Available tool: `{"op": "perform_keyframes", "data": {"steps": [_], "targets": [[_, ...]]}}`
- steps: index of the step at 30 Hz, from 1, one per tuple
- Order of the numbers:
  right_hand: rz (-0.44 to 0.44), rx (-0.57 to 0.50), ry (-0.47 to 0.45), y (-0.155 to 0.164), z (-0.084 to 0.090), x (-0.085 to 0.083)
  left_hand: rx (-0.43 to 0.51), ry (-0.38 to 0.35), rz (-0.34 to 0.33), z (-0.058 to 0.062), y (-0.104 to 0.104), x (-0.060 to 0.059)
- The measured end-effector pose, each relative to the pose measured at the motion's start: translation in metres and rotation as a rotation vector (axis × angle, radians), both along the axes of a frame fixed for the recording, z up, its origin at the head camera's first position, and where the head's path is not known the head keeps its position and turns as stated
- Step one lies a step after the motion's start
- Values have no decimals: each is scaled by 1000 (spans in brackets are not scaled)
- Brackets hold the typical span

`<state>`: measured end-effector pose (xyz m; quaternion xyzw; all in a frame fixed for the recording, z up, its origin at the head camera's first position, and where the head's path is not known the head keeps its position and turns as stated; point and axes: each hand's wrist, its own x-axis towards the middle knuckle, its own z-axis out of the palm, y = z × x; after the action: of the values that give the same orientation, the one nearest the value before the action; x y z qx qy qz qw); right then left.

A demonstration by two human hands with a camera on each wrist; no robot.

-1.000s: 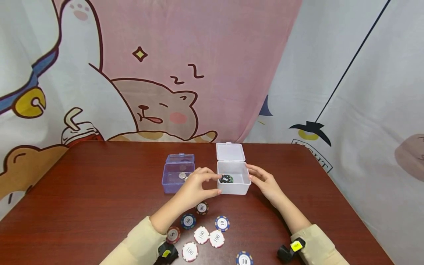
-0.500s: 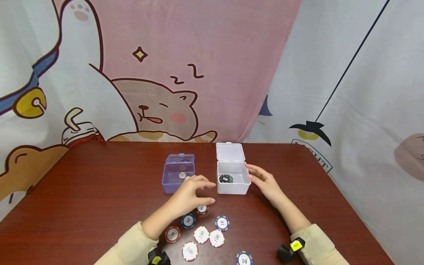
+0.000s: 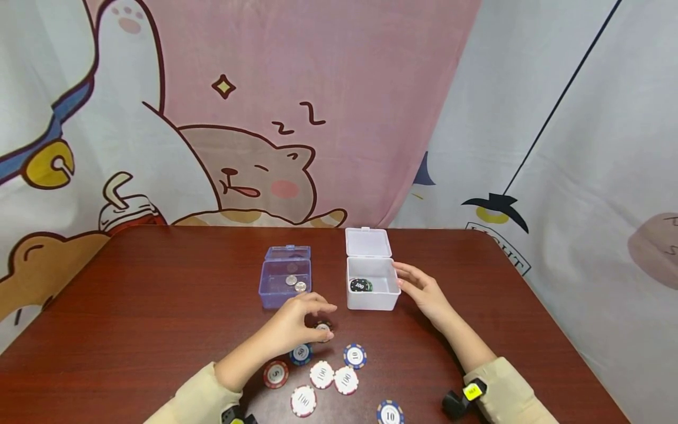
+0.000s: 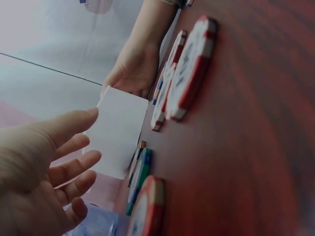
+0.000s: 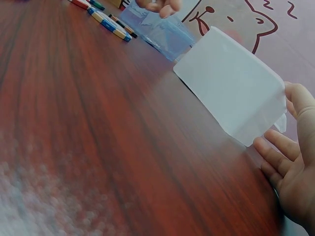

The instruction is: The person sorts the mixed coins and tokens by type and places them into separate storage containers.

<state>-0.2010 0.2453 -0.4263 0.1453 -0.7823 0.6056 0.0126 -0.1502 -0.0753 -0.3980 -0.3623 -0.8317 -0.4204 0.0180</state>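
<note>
We see the white box (image 3: 373,301) on the brown bench (image 3: 159,306), its lid (image 3: 369,243) tipped back. Inside, at its left front, lies a black chip (image 3: 360,285) marked 100, with green showing at its edge.

Our right hand (image 3: 424,294) rests against the right side of the white box, the thumb and fingers spread apart. Our left hand (image 3: 291,324) is in front of the white box and to its left, over a dark chip (image 3: 322,327). Its thumb and fingers are apart, with a gap between them. We cannot tell if it touches that chip.

To the left of the white box sits the see-through blue box (image 3: 272,300), also open, with two silver coins (image 3: 300,287) in it.

More chips lie in front of the white box. The blue chip (image 3: 355,356) marked 10 is the nearest of these. Farther out are three white chips (image 3: 322,375), two of them close together, and another blue chip (image 3: 390,413). Out to the front left are a blue-green chip (image 3: 301,354) and a red chip (image 3: 276,374). Behind the white box hangs a cloth (image 3: 328,182) with a sleepy animal on it.
</note>
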Motion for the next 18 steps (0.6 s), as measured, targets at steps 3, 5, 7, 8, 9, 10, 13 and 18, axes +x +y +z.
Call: {"op": "perform_keyframes", "data": {"steps": [3, 5, 7, 8, 9, 10, 13, 18], "targets": [[4, -1, 3, 0, 0, 0, -7, 5, -12, -3, -3, 0], [4, -1, 3, 1, 0, 0, -13, 4, -20, -5, -6, 0], [4, -1, 4, 1, 0, -1, -29, -4, -22, -6, -7, 0], [5, -1, 4, 1, 0, -1, -39, -8, -23, -6, -8, 0], [6, -2, 4, 1, -1, -1, -47, -12, -24, -6, -8, 0], [6, -2, 3, 1, -1, -1, -55, -18, -24, -6, -8, 0], [8, -4, -1, 1, -2, -1, -74, -31, -18, -8, -8, 0], [5, -4, -7, 1, -1, -1, -98, -64, -7, -13, -9, -1]]}}
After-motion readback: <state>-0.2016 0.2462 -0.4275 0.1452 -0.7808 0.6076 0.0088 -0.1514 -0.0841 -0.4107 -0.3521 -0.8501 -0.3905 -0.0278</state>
